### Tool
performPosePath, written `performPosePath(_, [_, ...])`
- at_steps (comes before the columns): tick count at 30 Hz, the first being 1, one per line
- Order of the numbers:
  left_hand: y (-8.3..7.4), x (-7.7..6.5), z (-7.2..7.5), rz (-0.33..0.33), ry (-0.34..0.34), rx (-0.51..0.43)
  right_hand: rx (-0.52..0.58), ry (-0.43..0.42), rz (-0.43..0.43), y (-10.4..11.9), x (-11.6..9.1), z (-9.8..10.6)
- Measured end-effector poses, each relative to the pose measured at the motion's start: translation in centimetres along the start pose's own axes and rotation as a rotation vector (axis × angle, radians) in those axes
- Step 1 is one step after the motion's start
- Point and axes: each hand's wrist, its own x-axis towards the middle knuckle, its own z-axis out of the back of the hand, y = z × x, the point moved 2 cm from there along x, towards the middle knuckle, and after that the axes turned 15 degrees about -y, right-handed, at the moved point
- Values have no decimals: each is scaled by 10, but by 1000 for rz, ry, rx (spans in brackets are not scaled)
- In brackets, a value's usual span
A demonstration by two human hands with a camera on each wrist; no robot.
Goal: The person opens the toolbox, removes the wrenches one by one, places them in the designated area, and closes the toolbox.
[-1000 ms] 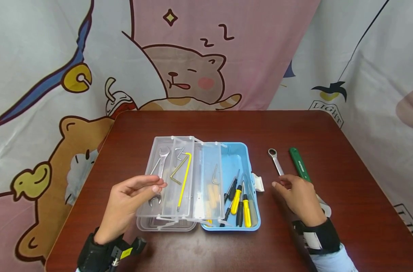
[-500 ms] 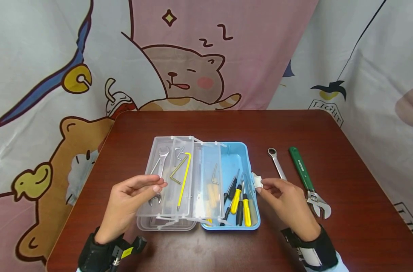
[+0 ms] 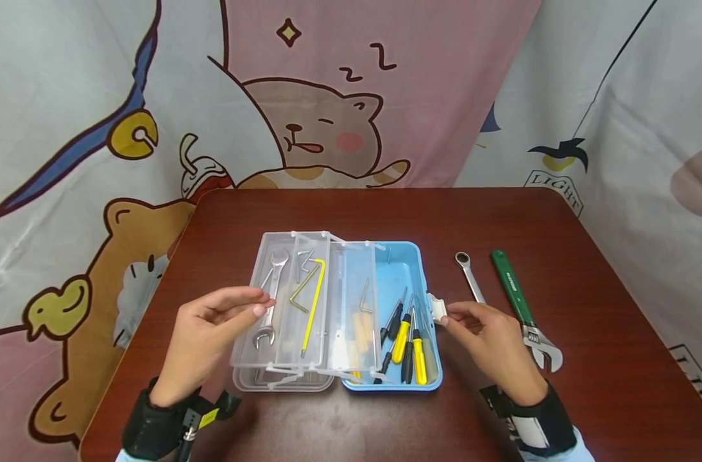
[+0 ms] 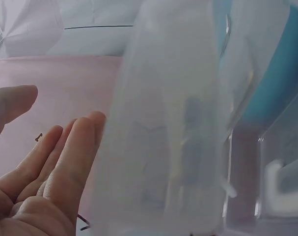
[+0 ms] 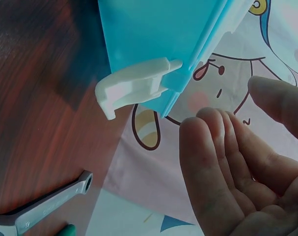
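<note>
An opened toolbox with a light blue base (image 3: 405, 256) and a clear fold-out tray (image 3: 264, 256) lies on the table. A double-ended wrench (image 3: 273, 289), a yellow hex key (image 3: 313, 308) and a brass-coloured hex key (image 3: 299, 298) show at the tray. Several yellow and black screwdrivers (image 3: 418, 359) lie in the base. My left hand (image 3: 212, 337) hovers at the tray's left side, fingers loosely bent, holding nothing. My right hand (image 3: 492, 343) is beside the white latch (image 3: 437, 308); in the right wrist view its fingertips (image 5: 195, 135) are apart from the latch (image 5: 131, 86).
To the right of the box lie a ratchet wrench (image 3: 469, 276) and an adjustable wrench (image 3: 527, 311) with a green handle. The brown table (image 3: 385, 427) stands against a cartoon-printed cloth (image 3: 443, 83).
My right hand has moved left, from over the two wrenches to beside the white latch, uncovering the adjustable wrench's head. The left hand has drawn slightly left, away from the tray.
</note>
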Motion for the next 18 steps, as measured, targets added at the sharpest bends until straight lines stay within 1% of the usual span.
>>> performPosePath(3, [-5,6,1,-30,0,44,5,0,-1,-2,0,1])
performPosePath(9, [-17,22,-2,-137,27,142,7,4,-11,-5,1,3])
performPosePath(11, [-20,27,-4,-163,40,173,1,6,-13,-6,0,3])
performPosePath(14, [-22,32,-5,-179,63,228,-7,4,-11,-7,0,4])
performPosePath(18, [-22,35,-4,-166,105,306,-11,-6,-4,-9,0,5])
